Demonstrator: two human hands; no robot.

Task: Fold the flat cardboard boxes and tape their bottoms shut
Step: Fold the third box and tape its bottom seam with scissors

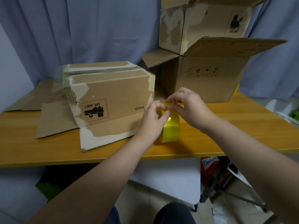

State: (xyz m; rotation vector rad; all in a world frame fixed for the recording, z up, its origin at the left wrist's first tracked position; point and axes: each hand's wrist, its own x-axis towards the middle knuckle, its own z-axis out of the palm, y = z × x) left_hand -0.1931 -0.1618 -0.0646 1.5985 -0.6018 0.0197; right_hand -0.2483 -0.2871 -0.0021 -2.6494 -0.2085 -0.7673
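Centre frame, on bench (226, 126): yellow tape roll (171, 128) stood on edge, glossy, translucent, just right of upturned box (113, 94). Left grip (152, 118) curled round roll's top, likely steadying it. Right grip (186, 105) pinching at roll's top, probably picking loose end free. Box bottom flaps folded shut, facing up for taping; white torn patches at edges. Stacked boxes (207, 78) upper right.

Upturned box (111, 96) left on table (226, 126), tape roll (171, 128) right of it, stacked boxes (207, 62) behind
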